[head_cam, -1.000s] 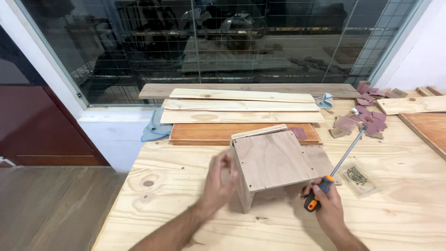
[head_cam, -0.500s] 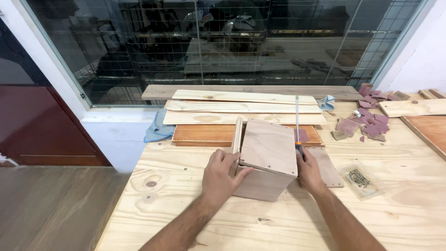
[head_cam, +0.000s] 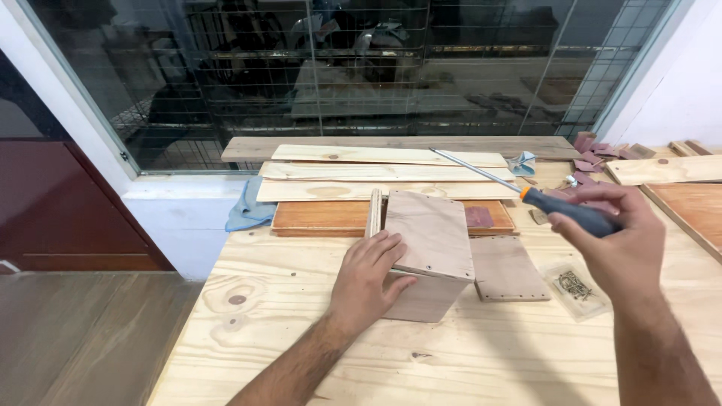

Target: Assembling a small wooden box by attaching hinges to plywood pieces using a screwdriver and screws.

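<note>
Screwdriver [head_cam: 526,192] now lifted off box [head_cam: 425,252], gripped in right hand [head_cam: 613,240] mid-right; box steadied by flat, unclenched left hand [head_cam: 368,282], centre.

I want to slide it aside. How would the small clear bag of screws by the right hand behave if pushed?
The bag of screws lies flat on the table, so it would probably slide rather than roll. Thin, clear plastic suggests it is floppy. The loose screws inside would likely shift.

Pine workbench [head_cam: 301,353] under box [head_cam: 429,256], boards [head_cam: 391,173]
</note>
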